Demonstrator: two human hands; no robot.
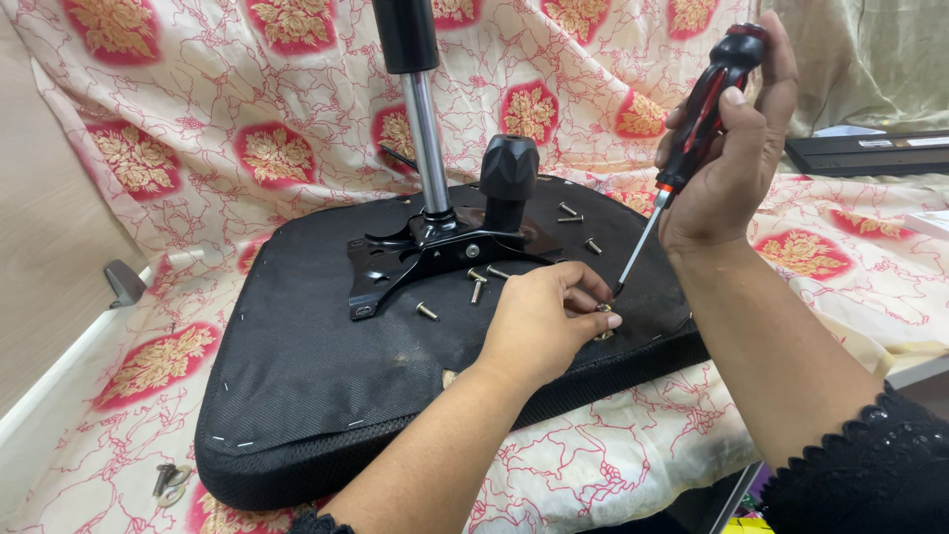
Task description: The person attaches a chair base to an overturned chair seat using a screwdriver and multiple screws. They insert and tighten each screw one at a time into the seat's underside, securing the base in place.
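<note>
Right of the black mounting plate (435,259), a screw (603,314) is pinched upright on the seat underside (297,366) by the left hand (544,321).
Clenched in the right hand (727,158), the screwdriver (692,129) is angled tip-down just beside it; seating the tip in the screw head is judged the next requirement.

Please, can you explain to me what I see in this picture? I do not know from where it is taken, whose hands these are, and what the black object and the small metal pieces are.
There is one picture, taken by a camera worn on a person's head, looking down at that person's own two bare hands. No machine is involved.

The big black padded seat cushion of an office chair lies upside down on a cream cloth with red flower patterns. A black metal mounting plate sits on the cushion, with a shiny metal column and a black knob rising from it. Several small loose silver screws lie around the plate.

The right hand holds a screwdriver with a red and black handle, its tip pointing down at the cushion. The left hand pinches a small metal screw at that tip.
</note>
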